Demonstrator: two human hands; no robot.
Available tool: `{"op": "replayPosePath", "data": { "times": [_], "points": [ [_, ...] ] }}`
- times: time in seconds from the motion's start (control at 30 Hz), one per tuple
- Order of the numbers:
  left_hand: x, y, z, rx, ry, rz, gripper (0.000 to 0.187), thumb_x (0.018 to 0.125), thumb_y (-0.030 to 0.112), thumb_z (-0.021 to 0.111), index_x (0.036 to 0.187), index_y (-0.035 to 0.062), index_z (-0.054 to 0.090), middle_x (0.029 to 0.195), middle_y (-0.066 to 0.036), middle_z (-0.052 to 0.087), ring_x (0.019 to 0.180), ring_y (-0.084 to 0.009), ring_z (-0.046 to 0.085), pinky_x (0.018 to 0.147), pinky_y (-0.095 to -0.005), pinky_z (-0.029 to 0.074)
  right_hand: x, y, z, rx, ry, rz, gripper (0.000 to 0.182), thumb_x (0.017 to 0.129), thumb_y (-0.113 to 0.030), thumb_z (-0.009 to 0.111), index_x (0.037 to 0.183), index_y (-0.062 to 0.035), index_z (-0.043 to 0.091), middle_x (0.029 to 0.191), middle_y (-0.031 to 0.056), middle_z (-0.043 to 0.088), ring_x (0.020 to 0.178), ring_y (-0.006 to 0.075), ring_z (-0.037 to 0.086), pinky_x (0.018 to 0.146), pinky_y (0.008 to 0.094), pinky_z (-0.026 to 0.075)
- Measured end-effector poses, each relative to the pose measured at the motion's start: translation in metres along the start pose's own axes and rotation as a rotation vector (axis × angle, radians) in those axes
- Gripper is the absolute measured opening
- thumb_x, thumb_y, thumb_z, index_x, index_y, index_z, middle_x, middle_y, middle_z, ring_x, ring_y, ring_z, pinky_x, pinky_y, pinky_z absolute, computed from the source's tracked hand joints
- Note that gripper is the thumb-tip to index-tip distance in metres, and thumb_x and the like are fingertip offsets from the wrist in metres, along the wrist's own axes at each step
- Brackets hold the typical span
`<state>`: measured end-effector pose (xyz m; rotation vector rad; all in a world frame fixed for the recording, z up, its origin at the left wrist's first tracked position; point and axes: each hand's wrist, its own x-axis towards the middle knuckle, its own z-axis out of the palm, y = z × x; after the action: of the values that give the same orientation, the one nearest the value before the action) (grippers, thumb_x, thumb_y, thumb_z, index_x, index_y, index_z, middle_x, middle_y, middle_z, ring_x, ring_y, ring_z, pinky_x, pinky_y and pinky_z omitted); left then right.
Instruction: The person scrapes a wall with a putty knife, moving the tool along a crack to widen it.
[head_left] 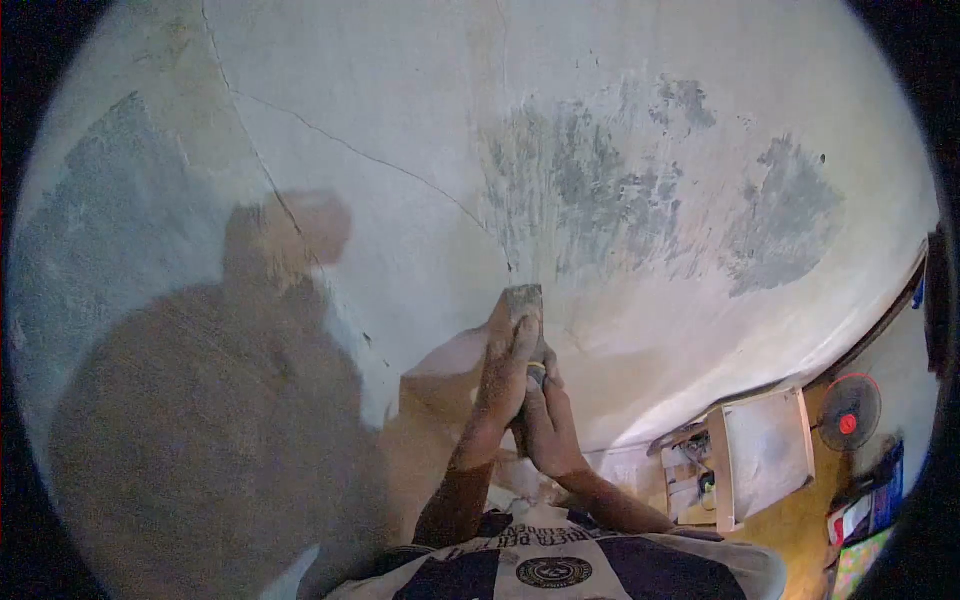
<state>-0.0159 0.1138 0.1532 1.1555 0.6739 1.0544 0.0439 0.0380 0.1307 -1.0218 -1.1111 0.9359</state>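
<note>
My left hand and my right hand are both closed around one scraper. The flat, dusty blade of the scraper points up at the wall. My left hand sits higher, its fingers lying along the blade. Lower down, my right hand wraps the dark handle, where a yellowish band shows. Just above the blade tip runs a thin crack. To the upper right, grey patches show through the pale wall surface with streaky scrape marks. The fingers cover much of the handle.
A large shadow falls across the left of the wall, over another grey patch. At lower right are an open cabinet with clutter inside, a fan with a red hub, and colourful items on the floor.
</note>
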Motion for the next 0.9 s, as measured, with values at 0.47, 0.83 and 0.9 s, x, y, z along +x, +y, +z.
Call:
{"op": "replayPosePath", "data": {
  "times": [0.47,0.83,0.9],
  "points": [
    [-0.002,0.017,0.005,0.155,0.038,0.042,0.037,0.098,0.042,0.046,0.096,0.0049,0.052,0.062,-0.005,0.055,0.054,-0.0146,0.056,0.054,-0.0299,0.048,0.004,-0.002,-0.003,-0.209,0.054,-0.025,0.045,0.101,-0.019,0.035,0.139,0.0041,0.029,0.092,0.0164,0.057,0.076,0.0196,0.057,0.067,0.0324,0.046],
    [0.004,-0.013,0.002,-0.008,0.035,0.035,0.034,0.095,0.043,0.052,0.092,0.0098,0.054,0.058,-0.003,0.055,0.049,-0.0129,0.053,0.047,-0.0267,0.042,-0.002,0.027,-0.006,-0.058,0.063,0.011,0.052,0.099,-0.022,0.036,0.141,0.0062,0.025,0.113,0.0247,0.059,0.095,0.0277,0.060,0.085,0.0357,0.047],
    [0.001,0.004,-0.001,0.099,0.021,0.014,0.034,0.095,0.043,0.051,0.092,0.0099,0.054,0.058,-0.003,0.056,0.050,-0.0133,0.053,0.048,-0.0271,0.043,0.002,0.028,-0.008,-0.146,0.031,-0.016,0.053,0.099,-0.021,0.037,0.144,0.0035,0.021,0.114,0.0243,0.058,0.095,0.0272,0.059,0.085,0.0358,0.047]
  ]
}}
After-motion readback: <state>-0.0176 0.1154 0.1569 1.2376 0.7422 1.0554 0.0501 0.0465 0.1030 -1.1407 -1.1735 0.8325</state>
